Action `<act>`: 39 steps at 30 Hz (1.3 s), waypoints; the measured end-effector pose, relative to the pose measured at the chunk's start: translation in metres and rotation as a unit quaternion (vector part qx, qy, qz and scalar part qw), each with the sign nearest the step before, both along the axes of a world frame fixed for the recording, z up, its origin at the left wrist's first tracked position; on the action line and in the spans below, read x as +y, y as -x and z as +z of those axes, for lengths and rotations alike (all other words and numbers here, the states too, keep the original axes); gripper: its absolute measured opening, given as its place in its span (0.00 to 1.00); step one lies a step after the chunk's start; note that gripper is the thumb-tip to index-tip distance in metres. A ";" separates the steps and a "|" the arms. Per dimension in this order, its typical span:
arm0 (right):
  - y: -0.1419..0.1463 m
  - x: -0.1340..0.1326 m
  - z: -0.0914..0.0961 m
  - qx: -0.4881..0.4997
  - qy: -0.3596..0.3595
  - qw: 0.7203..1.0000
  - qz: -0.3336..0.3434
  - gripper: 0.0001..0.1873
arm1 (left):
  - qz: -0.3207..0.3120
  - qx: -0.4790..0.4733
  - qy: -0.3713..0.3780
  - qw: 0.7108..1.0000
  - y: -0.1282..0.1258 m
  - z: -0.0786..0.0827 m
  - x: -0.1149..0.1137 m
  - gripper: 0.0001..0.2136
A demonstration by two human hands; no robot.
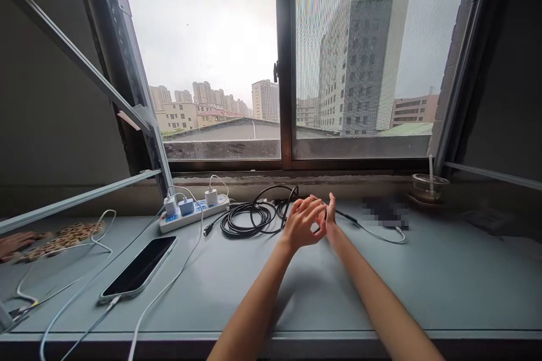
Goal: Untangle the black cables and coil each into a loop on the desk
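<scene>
My left hand [301, 224] and my right hand [332, 215] are close together above the middle of the desk. The left one is curled, with its fingers bent towards the right palm and its thumb below. The right hand stands nearly on edge, fingertips upward. A thin dark strand, apparently part of a black cable [349, 217], shows between them; the grip itself is mostly hidden. That cable emerges to the right of the hands and meets a white cord. On their left lies a coiled black cable [243, 231] with its plug end on the desk.
A power strip [195, 217] with white chargers stands left of the coil. A phone [139, 268] on a cord lies nearer. A blurred dark object [385, 214] and a lidded cup [429, 187] are at right. Another person's hand [19, 243] rests beside brownish pieces [68, 237].
</scene>
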State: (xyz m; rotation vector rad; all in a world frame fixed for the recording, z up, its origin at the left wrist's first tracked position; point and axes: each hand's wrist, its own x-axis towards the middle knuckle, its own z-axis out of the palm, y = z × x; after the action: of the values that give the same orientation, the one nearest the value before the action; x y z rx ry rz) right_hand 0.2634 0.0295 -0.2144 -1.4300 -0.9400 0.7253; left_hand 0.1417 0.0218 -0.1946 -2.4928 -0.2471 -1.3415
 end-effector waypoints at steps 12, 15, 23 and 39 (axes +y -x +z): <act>-0.013 -0.004 0.011 -0.009 0.031 0.998 -0.061 0.18 | 0.339 -0.186 0.202 0.900 0.035 0.045 0.020 0.18; -0.021 -0.005 0.007 -0.091 0.071 0.983 -0.141 0.16 | 0.369 -0.147 0.297 0.868 0.043 0.051 0.019 0.20; -0.030 -0.014 -0.007 -0.235 0.175 0.943 -0.154 0.15 | 0.216 0.147 0.285 0.922 0.018 0.029 -0.029 0.24; -0.032 -0.019 0.024 -0.005 0.143 0.983 0.116 0.17 | 0.208 0.170 0.368 0.890 -0.002 0.003 -0.038 0.13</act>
State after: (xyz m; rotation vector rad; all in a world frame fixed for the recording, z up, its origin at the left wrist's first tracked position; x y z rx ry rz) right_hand 0.2958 0.0109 -0.1899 -1.5883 -1.0529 1.0611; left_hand 0.1432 -0.0164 -0.1916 -2.9318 -1.3322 -0.6783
